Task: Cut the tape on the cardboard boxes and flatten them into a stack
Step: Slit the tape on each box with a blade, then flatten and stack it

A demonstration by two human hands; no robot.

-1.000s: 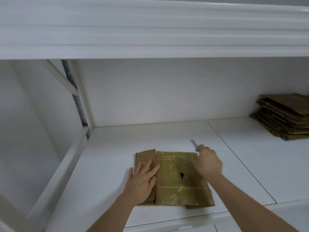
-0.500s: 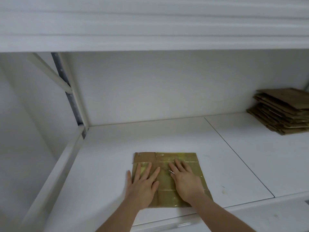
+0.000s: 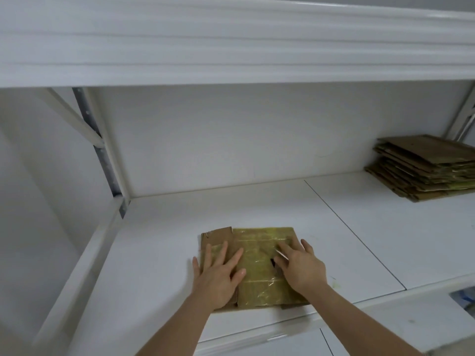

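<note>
A white shelf [image 3: 159, 253] runs beneath an upper white shelf [image 3: 231, 47]. A grey perforated metal upright [image 3: 101, 155] stands at the rear left corner.

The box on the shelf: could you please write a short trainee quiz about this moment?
1. True or false: the box lies flat on the shelf.
2. What presses on the box? A) left hand only B) both hands C) neither
3. On which side of the shelf is the stack?

Key: 1 true. 2 B, the right hand presses too, fingers straight. 3 The right, at the back.
</note>
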